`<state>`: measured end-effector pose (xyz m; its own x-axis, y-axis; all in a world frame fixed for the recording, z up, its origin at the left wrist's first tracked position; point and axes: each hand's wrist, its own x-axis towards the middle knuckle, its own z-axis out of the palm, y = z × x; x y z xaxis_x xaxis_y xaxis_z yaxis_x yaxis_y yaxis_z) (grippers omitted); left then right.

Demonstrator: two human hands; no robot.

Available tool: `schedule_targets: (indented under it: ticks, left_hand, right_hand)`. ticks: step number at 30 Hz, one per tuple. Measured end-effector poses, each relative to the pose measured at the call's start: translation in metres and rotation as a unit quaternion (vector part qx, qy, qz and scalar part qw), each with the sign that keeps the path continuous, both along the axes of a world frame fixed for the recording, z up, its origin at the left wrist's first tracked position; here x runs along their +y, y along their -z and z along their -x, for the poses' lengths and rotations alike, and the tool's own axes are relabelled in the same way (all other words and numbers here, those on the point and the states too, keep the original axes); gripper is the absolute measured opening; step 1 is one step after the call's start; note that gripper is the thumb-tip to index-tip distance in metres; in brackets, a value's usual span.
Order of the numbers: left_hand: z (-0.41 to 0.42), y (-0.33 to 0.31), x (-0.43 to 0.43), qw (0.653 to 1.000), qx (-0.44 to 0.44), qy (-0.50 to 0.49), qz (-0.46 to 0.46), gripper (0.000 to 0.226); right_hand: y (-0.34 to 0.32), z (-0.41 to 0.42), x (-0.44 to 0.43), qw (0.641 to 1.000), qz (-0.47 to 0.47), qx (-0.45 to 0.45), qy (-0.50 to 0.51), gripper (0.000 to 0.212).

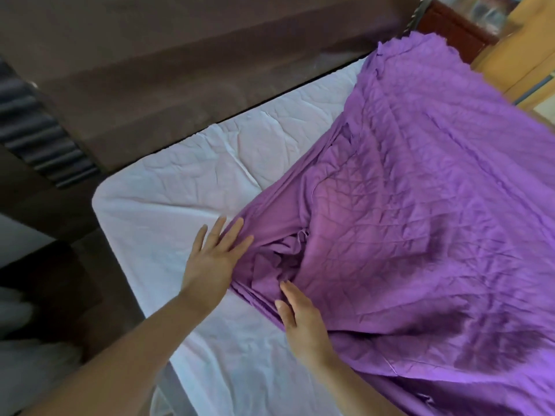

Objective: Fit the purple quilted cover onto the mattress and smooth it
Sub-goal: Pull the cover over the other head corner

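The purple quilted cover (420, 211) lies rumpled over the right part of the mattress (180, 187), which shows its white sheet on the left. The cover's near-left edge is bunched into folds between my hands. My left hand (211, 259) lies flat with fingers spread, its fingertips on the bunched purple edge and its palm over the white sheet. My right hand (300, 319) rests on the cover just right of the folds, fingers straight and pointing up toward the bunch.
A dark brown headboard or wall panel (180, 70) runs along the far side of the mattress. Dark wooden bed frame (99, 265) and floor lie to the left. A red-brown cabinet (450, 28) and yellow wooden furniture (516, 55) stand at the upper right.
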<state>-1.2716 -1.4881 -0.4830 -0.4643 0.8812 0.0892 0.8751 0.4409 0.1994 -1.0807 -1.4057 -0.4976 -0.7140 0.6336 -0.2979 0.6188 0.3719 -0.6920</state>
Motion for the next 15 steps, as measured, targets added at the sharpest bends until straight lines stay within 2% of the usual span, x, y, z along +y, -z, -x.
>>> schedule_targets:
  ticks: [1, 2, 5, 7, 9, 12, 15]
  left_hand:
    - [0.003, 0.001, -0.003, 0.997, 0.039, 0.022, 0.070, 0.081]
    - [0.007, 0.006, -0.006, 0.992, 0.038, 0.020, 0.119, 0.079]
    - [0.016, 0.009, -0.012, 0.970, 0.012, -0.056, 0.237, 0.076]
    - [0.023, 0.011, -0.021, 0.967, -0.016, -0.109, 0.228, 0.077]
    - [0.032, 0.014, -0.037, 0.962, -0.050, -0.170, 0.205, 0.078]
    - [0.039, 0.024, -0.069, 0.954, -0.062, -0.207, 0.209, 0.080]
    - [0.039, 0.037, -0.080, 0.964, -0.055, -0.168, 0.197, 0.082]
  right_hand:
    - [0.000, 0.003, -0.001, 1.000, 0.001, -0.003, -0.004, 0.052]
    - [-0.001, 0.009, -0.002, 1.000, -0.005, 0.000, -0.002, 0.054]
    - [-0.001, 0.023, 0.013, 0.994, -0.083, 0.043, 0.051, 0.052]
    - [0.001, 0.038, 0.028, 0.985, -0.149, 0.038, 0.073, 0.041]
    - [-0.001, 0.055, 0.039, 0.979, -0.187, 0.003, 0.079, 0.041]
    - [-0.004, 0.082, 0.049, 0.980, -0.186, -0.054, 0.051, 0.052]
    - [0.002, 0.103, 0.052, 0.984, -0.142, -0.111, -0.006, 0.056]
